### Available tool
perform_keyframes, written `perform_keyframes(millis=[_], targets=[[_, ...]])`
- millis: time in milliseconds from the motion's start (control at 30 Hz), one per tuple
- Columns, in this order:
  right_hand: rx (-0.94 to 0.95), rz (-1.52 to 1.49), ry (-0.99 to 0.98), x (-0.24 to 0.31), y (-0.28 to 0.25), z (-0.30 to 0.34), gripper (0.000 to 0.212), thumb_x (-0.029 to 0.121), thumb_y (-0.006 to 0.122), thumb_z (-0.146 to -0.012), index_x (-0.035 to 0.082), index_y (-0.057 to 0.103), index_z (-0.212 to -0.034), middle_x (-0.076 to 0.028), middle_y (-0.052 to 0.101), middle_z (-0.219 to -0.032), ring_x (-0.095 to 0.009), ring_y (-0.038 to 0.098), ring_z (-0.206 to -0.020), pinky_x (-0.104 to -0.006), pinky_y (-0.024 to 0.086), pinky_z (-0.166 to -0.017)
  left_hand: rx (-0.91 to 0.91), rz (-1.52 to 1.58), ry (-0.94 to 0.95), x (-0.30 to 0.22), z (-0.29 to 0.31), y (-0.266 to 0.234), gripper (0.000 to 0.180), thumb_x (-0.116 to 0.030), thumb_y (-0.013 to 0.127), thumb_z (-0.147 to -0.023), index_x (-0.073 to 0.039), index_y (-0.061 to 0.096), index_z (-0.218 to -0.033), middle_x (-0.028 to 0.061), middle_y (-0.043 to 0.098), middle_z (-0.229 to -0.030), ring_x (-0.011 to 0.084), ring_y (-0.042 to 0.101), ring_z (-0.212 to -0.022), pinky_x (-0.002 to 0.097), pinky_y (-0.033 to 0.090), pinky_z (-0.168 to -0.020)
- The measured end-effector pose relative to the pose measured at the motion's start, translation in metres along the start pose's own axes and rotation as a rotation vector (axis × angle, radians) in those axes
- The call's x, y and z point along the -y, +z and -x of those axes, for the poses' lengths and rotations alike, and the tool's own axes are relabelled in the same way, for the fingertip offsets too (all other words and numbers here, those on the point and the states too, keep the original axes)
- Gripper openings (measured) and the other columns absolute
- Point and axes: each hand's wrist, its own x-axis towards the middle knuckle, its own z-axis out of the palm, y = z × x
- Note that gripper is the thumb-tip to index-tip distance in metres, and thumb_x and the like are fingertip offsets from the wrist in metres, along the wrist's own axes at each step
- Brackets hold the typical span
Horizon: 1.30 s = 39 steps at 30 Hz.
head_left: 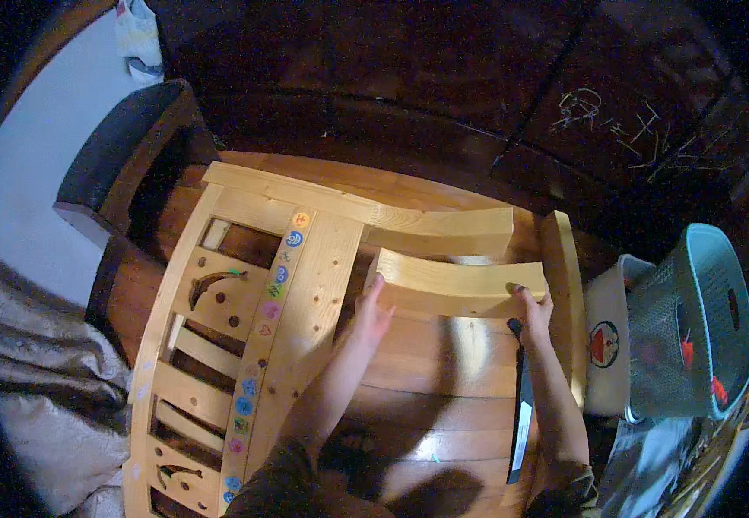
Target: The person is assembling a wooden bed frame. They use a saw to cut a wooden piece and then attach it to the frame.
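A pale wooden board (461, 281) with a curved edge is held level above the floor by its two ends. My left hand (373, 312) grips its left end, and the fingers behind it are partly hidden. At the other end, my right hand (533, 312) has its thumb on the near face. Just beyond lies a similar curved board (444, 226), its left end against a slatted wooden panel (327, 285). That panel, with cut-out smiling shapes and a row of colourful stickers, lies left of my left arm.
A long wooden rail (569, 293) lies on the right. Beside it stand a white bin (608, 345) and a teal basket (694, 319). A thin black strip (520, 414) lies on the wooden floor (409, 423). Grey fabric (55, 397) and a dark box-like piece (124, 147) are at the left.
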Motion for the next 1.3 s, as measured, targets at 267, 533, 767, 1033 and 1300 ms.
perform_keyframes(millis=[267, 533, 767, 1033, 1300], targets=[[-0.064, 0.028, -0.048, -0.043, 0.025, -0.050, 0.051, 0.000, 0.057, -0.069, 0.003, 0.040, -0.117, -0.007, 0.047, -0.107, -0.018, 0.050, -0.093, -0.0302, 0.043, -0.080, -0.137, -0.095, 0.012, -0.011, -0.060, 0.007, 0.071, -0.041, 0.068, -0.063, -0.017, 0.034, -0.121, 0.0021, 0.032, -0.125, 0.0210, 0.025, -0.116, 0.0456, 0.015, -0.095], [-0.116, 0.088, -0.105, -0.042, 0.073, -0.066, 0.066, 0.002, 0.060, -0.068, 0.003, 0.023, -0.122, -0.013, 0.042, -0.110, -0.021, 0.047, -0.096, -0.0324, 0.040, -0.082, -0.167, 0.031, 0.118, -0.018, -0.103, 0.000, 0.072, -0.039, 0.068, -0.064, -0.016, 0.033, -0.123, 0.0031, 0.033, -0.123, 0.0226, 0.027, -0.114, 0.0455, 0.018, -0.095], [-0.151, 0.041, -0.099, -0.084, 0.060, -0.074, 0.074, 0.008, 0.059, -0.071, 0.004, 0.012, -0.127, -0.015, 0.035, -0.118, -0.022, 0.037, -0.107, -0.0317, 0.031, -0.091, -0.372, -0.159, 0.082, -0.017, -0.100, 0.013, 0.074, -0.047, 0.065, -0.063, -0.018, 0.032, -0.123, 0.0034, 0.030, -0.126, 0.0205, 0.027, -0.113, 0.0420, 0.029, -0.088], [-0.111, 0.165, -0.118, -0.098, 0.062, -0.086, 0.075, 0.011, 0.062, -0.071, 0.001, 0.015, -0.128, -0.015, 0.036, -0.119, -0.021, 0.041, -0.104, -0.0315, 0.034, -0.089, -0.572, -0.190, 0.136, -0.011, -0.112, 0.009, 0.064, -0.052, 0.058, -0.069, -0.014, 0.036, -0.115, 0.0059, 0.039, -0.113, 0.0162, 0.046, -0.073, 0.0313, 0.044, -0.059], [-0.175, 0.323, -0.211, -0.101, 0.065, -0.091, 0.082, 0.019, 0.070, -0.065, -0.005, 0.019, -0.125, -0.015, 0.033, -0.120, -0.023, 0.038, -0.108, -0.0320, 0.035, -0.089, -0.478, -0.134, 0.093, -0.010, -0.126, -0.011, 0.052, -0.052, 0.053, -0.074, -0.013, 0.040, -0.106, 0.0037, 0.041, -0.076, 0.0121, 0.039, -0.050, 0.0256, 0.046, -0.049]])
